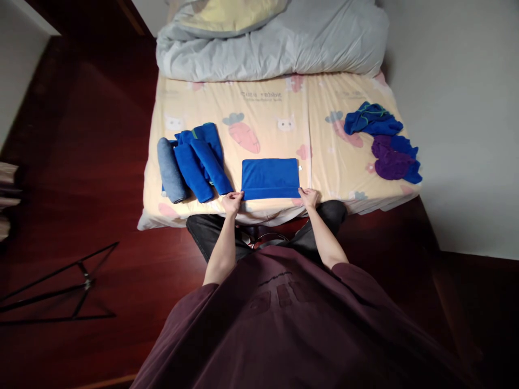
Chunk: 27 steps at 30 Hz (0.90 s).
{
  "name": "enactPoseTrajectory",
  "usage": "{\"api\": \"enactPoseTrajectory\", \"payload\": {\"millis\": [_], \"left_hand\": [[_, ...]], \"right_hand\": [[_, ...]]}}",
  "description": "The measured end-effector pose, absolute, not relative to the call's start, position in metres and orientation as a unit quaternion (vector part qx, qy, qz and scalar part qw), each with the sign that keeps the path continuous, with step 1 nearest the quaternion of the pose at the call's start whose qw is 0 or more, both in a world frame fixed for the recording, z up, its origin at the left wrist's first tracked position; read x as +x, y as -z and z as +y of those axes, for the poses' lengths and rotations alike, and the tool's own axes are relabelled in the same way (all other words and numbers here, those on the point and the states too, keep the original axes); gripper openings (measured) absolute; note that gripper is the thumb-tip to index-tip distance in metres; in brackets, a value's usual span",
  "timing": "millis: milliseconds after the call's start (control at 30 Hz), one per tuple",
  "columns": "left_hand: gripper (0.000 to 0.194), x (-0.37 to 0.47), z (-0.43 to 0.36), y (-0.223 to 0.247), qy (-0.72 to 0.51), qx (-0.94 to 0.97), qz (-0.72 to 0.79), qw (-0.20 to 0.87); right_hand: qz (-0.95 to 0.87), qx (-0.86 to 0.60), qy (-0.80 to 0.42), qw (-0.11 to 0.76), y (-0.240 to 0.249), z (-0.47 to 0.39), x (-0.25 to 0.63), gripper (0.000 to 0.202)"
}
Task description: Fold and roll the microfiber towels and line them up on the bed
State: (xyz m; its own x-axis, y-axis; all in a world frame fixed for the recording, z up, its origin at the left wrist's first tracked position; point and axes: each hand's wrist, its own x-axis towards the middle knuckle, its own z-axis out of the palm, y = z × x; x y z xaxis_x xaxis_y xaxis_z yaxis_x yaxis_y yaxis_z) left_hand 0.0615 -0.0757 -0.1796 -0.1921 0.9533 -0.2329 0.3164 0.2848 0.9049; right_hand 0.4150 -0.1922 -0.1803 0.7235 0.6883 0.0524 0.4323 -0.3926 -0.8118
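Observation:
A blue towel (270, 174) lies flat on the bed in front of me, its near edge folded over in a narrow strip. My left hand (232, 202) pinches the near left corner of that strip, and my right hand (308, 198) pinches the near right corner. A small white tag shows at the towel's right side. Just left of my left hand rest several rolled towels, a grey-blue roll (171, 170) and blue rolls (193, 173), beside or over a folded blue towel (207, 136) with a green edge.
Crumpled blue cloth (373, 119) and purple cloth (391, 156) lie at the bed's right side. A bunched grey quilt (267, 56) covers the far end of the carrot-print sheet (275, 140). Black stand legs (83, 281) are on the floor at left; a wall rises at right.

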Motion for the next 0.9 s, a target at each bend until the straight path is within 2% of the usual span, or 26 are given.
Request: {"api": "enactPoseTrajectory", "payload": {"millis": [367, 533, 700, 900], "left_hand": [[0.022, 0.066, -0.085, 0.184, -0.396, 0.517, 0.641, 0.407], [0.021, 0.060, -0.082, 0.190, -0.374, 0.575, 0.640, 0.347], [0.027, 0.056, -0.080, 0.193, -0.364, 0.644, 0.581, 0.340], [0.037, 0.055, -0.081, 0.193, -0.346, 0.669, 0.566, 0.336]], "right_hand": [[-0.323, -0.826, -0.163, 0.432, 0.181, -0.194, 0.411, 0.021], [-0.377, -0.816, -0.146, 0.413, 0.184, -0.192, 0.406, 0.009], [-0.421, -0.798, -0.134, 0.409, 0.192, -0.192, 0.402, 0.026], [-0.438, -0.789, -0.127, 0.412, 0.196, -0.195, 0.404, 0.034]]}}
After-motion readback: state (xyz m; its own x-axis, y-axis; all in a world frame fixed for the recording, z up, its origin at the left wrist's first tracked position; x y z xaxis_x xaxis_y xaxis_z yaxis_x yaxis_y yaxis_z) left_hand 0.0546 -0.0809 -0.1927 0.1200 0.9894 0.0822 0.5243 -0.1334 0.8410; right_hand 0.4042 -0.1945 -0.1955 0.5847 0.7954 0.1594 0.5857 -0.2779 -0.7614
